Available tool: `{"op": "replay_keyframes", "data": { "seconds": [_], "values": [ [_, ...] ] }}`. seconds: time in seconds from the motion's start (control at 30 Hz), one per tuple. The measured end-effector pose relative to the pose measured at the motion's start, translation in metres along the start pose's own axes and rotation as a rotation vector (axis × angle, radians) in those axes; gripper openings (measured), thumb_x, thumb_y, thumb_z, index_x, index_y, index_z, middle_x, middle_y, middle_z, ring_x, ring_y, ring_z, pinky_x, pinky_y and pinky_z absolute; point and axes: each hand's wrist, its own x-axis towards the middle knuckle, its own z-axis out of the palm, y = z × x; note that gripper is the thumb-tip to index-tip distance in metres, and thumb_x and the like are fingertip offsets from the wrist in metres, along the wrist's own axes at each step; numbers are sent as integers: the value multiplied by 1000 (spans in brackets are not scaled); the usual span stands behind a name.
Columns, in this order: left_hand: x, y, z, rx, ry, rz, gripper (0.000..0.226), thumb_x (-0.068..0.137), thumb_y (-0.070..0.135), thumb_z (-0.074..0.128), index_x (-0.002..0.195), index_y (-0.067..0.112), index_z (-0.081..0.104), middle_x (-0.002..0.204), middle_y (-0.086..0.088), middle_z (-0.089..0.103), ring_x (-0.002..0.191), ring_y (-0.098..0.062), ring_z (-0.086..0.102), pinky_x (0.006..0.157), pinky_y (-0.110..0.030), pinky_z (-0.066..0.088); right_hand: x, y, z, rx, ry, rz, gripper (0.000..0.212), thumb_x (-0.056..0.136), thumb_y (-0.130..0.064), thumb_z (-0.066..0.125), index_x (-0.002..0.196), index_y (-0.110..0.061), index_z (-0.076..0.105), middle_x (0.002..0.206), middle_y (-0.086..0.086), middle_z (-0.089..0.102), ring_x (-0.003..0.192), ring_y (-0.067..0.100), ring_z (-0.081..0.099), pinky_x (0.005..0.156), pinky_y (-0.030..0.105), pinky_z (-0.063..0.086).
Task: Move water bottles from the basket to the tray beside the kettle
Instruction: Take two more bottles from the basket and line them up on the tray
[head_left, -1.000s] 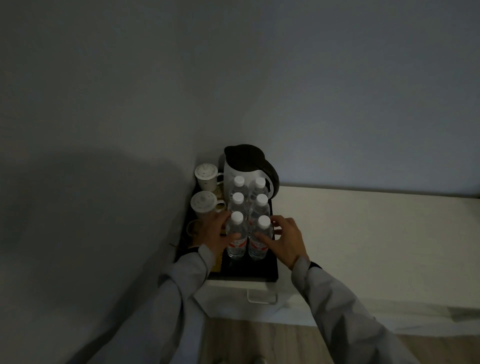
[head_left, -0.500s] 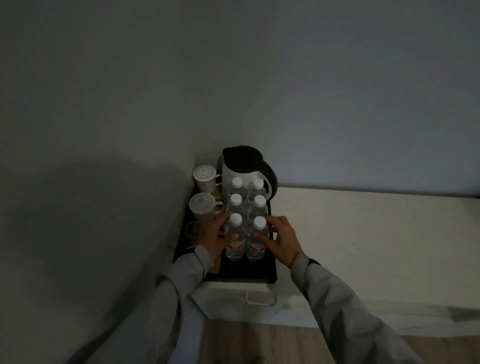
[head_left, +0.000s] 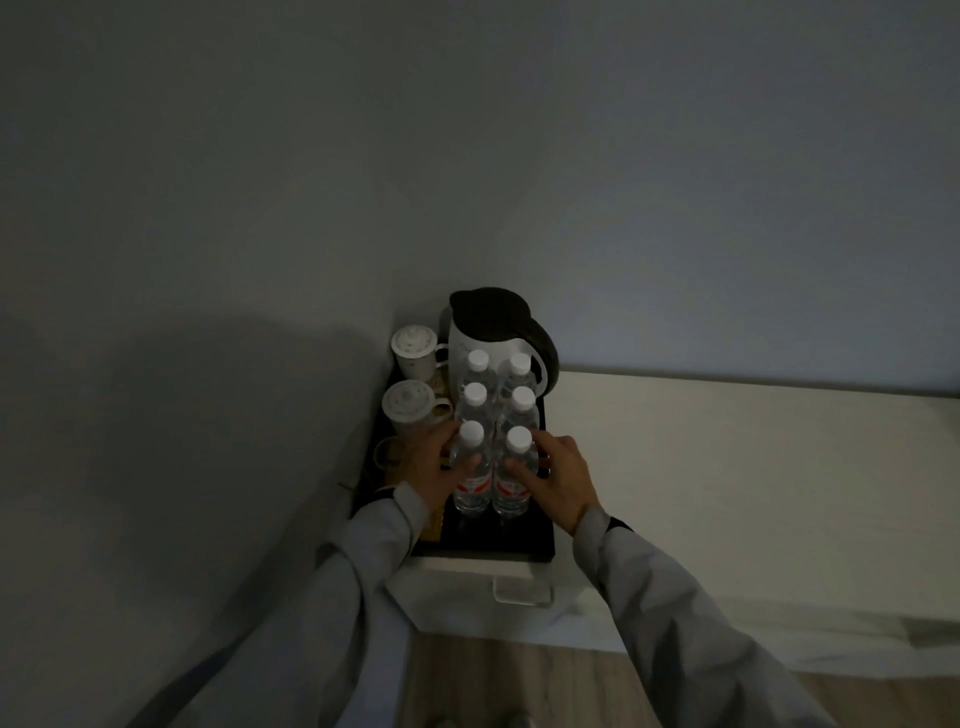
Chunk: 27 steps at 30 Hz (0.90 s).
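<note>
Head view, near to far: left hand (head_left: 434, 467) wrapped around front-left water bottle (head_left: 471, 480), right hand (head_left: 558, 480) curled against front-right water bottle (head_left: 511, 483), grip seemingly closed though dim light blurs the fingers. Both upright on black tray (head_left: 524, 543), touching each other. Behind, four more bottles (head_left: 496, 395) in pairs, two lidded cups (head_left: 410, 384) leftward, then kettle (head_left: 491, 327) in the corner.

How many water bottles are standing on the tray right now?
6, in two columns in front of the kettle: back pair, middle pair, front pair between the hands. None seems hidden.
</note>
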Motion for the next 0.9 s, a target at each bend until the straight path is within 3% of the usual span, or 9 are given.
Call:
{"op": "replay_keyframes", "data": {
  "seconds": [0.13,0.43,0.63,0.77,0.9],
  "values": [
    [0,0,-3,37,4,21,41,82,10,74,119,0,59,112,-11,62,106,-28,60,89,-38,51,-1,0,-1,4,0,-37,44,88,-28,74,130,-21,60,104,8,58,112,33,53,94,46,52],
    [1,1,-2,34,-4,5,40,82,14,74,118,2,60,112,-16,64,103,-29,61,88,-47,54,0,2,0,9,8,-6,45,87,-32,74,129,-24,59,108,15,59,111,30,52,92,43,53],
    [0,5,-3,16,1,17,41,79,30,70,113,9,62,106,-4,64,95,-15,62,83,-39,54,0,1,2,14,9,27,46,87,-35,73,129,-24,58,110,14,56,113,29,52,93,43,53],
    [-1,6,-4,2,-25,15,50,79,44,67,121,19,58,108,2,63,95,5,58,83,-32,53,-2,0,-2,-19,-2,21,51,86,-41,72,132,-26,57,111,13,55,109,25,53,92,36,51],
    [-1,6,-5,13,-29,19,55,78,46,65,119,10,60,110,-6,64,99,-19,62,84,-38,54,-2,-1,-4,-31,0,4,50,86,-36,75,132,-24,59,114,14,57,109,23,52,91,27,45]
  ]
}}
